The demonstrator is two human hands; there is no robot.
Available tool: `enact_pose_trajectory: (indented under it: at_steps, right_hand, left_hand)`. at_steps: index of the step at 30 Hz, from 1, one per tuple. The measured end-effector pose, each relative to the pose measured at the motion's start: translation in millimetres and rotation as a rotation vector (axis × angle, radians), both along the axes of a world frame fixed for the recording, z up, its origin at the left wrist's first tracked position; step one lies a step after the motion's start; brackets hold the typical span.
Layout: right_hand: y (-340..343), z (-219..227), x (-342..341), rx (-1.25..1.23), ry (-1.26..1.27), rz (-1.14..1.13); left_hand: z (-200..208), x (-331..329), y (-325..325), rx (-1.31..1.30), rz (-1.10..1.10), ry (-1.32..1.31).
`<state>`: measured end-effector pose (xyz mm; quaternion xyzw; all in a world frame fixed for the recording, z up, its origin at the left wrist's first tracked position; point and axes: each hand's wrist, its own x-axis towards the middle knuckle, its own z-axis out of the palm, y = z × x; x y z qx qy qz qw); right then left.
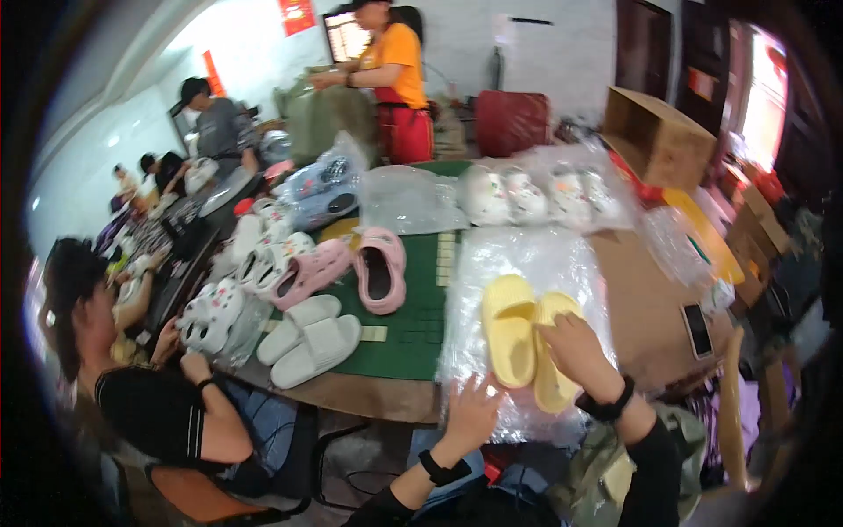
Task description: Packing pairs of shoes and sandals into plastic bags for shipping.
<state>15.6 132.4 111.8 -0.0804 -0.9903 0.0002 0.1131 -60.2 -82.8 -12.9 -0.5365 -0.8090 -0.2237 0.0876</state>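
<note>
A pair of yellow slide slippers lies side by side on a stack of clear plastic bags [461, 290] before me. My right hand [581, 351] has its fingers bent and closed at the inner edge of the right slipper [555, 386], just below its strap, and covers part of it. The left slipper [507, 329] lies uncovered. Close to that slipper's heel, my left hand [474, 411] rests with its fingers spread over the plastic, holding nothing.
Grey-white slides [312, 342], a pink clog [380, 270] and white clogs [213, 316] lie at left on the green mat [413, 303]. Bagged white clogs [527, 195] stand beyond the bags. A phone [698, 330] lies at right. A co-worker [149, 404] sits at left; others work further back.
</note>
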Motion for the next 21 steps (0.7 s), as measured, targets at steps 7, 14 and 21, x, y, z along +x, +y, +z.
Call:
enact_pose_trajectory:
  at_steps: [7, 14, 21]
  right_hand:
    - [-2.5, -14.0, 20.2, -0.342, -0.043, -0.046]
    - [7.5, -19.9, -17.9, -0.556, -0.092, 0.04]
    - [11.6, -50.0, -47.7, -0.373, -0.191, -0.068]
  left_hand:
    - [-1.4, 12.1, 5.0, 0.056, 0.035, 0.026]
    - [4.8, 8.1, 0.6, 0.039, 0.039, 0.075]
    - [1.6, 0.9, 2.0, 0.042, -0.018, 0.024]
